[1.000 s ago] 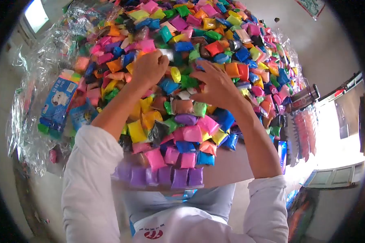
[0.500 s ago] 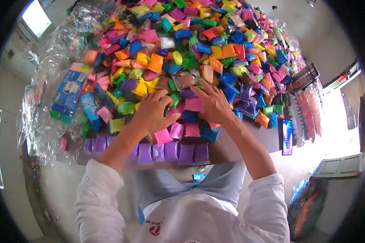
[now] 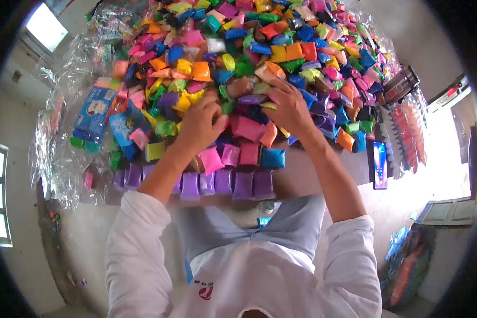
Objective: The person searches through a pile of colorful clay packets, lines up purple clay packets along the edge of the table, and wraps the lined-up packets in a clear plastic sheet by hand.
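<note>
A large heap of small coloured packets covers the table, with a row of purple packets (image 3: 223, 183) along its front edge. My left hand (image 3: 200, 123) rests on the heap with fingers bent, near yellow packets (image 3: 183, 102); what its fingertips touch is hidden. My right hand (image 3: 288, 107) lies over the heap with its fingers apart, touching packets beside a light green one (image 3: 268, 105). Between the hands lies a pink packet (image 3: 247, 129). Pink packets (image 3: 211, 160) and a blue packet (image 3: 273, 158) sit just behind the purple row.
Clear plastic wrapping (image 3: 63, 138) and a blue printed pack (image 3: 94, 112) lie at the left. On the right are a phone (image 3: 380, 165), a dark jar (image 3: 400, 85) and strips of reddish packets (image 3: 408, 135). The table's front edge (image 3: 297, 191) runs close to my legs.
Both hands came back from farther up the heap toward its front, then my right hand shifted slightly up. Packets between the hands have moved. The camera view has shifted too.
</note>
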`<move>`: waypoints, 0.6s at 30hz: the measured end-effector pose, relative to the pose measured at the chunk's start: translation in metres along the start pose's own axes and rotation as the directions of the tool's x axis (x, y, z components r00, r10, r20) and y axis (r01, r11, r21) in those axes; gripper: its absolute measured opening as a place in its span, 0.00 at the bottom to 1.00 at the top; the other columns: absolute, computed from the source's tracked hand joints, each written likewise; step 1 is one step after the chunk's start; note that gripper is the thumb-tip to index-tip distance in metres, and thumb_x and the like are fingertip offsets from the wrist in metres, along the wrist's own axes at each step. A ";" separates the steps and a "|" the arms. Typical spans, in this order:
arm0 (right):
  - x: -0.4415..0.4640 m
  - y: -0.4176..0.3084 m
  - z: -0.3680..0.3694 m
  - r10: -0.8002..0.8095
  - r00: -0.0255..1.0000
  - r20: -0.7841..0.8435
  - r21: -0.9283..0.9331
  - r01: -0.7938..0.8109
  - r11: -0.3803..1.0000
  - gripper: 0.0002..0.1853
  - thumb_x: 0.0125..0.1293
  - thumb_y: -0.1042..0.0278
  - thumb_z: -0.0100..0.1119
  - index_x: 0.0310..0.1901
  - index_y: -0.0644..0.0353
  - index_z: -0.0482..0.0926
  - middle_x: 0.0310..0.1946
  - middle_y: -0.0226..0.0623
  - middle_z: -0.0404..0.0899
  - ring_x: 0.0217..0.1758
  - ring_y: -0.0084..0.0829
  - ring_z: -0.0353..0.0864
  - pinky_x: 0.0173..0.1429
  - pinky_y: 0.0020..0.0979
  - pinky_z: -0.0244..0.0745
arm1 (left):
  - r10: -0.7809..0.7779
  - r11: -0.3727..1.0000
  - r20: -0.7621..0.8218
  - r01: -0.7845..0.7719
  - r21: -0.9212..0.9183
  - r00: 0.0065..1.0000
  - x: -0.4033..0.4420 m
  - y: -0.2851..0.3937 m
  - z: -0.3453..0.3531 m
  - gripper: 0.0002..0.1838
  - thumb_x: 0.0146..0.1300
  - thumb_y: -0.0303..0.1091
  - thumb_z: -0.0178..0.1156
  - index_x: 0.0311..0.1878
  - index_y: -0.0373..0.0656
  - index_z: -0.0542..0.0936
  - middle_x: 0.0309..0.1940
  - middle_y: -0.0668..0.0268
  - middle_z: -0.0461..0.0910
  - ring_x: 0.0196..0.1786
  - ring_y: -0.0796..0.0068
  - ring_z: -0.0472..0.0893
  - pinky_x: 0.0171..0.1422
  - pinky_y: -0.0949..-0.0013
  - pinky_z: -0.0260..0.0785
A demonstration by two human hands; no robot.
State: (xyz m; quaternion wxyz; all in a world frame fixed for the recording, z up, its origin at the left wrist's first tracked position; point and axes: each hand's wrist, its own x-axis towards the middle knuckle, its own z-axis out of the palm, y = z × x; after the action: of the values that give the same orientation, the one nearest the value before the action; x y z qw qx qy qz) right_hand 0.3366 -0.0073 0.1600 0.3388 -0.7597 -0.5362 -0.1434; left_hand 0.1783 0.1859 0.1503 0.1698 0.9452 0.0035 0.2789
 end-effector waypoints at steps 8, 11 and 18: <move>0.011 0.000 0.028 -0.049 0.974 0.221 -0.285 0.113 0.952 0.18 0.47 0.64 0.65 0.43 0.53 0.80 0.45 0.37 0.77 0.54 0.37 0.73 0.59 0.40 0.64 | -0.114 0.982 -0.201 0.079 -0.174 0.973 0.005 0.014 -0.048 0.12 0.61 0.39 0.58 0.34 0.38 0.74 0.29 0.59 0.76 0.34 0.60 0.77 0.40 0.63 0.70; 0.016 -0.011 0.019 0.015 0.984 0.179 -0.188 0.019 0.982 0.16 0.51 0.63 0.63 0.43 0.56 0.81 0.37 0.41 0.80 0.45 0.41 0.78 0.51 0.39 0.71 | -0.312 0.882 -0.048 0.270 -0.386 0.949 -0.012 0.037 -0.065 0.15 0.64 0.42 0.57 0.40 0.38 0.76 0.32 0.65 0.77 0.34 0.76 0.75 0.41 0.72 0.68; -0.059 -0.051 -0.055 0.427 0.887 0.176 0.417 -0.460 0.784 0.12 0.62 0.62 0.56 0.37 0.64 0.80 0.21 0.36 0.76 0.24 0.19 0.74 0.28 0.27 0.68 | -0.395 0.588 0.271 0.469 -0.660 0.878 -0.067 0.074 -0.073 0.21 0.66 0.50 0.53 0.43 0.38 0.76 0.40 0.63 0.77 0.37 0.78 0.77 0.43 0.74 0.69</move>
State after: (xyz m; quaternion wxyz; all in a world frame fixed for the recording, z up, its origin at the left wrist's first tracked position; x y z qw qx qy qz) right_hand 0.2749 -0.0763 0.1840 0.5090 -0.7702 -0.3724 0.0951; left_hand 0.0766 0.1329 0.1958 0.5816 0.7882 0.1174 0.1631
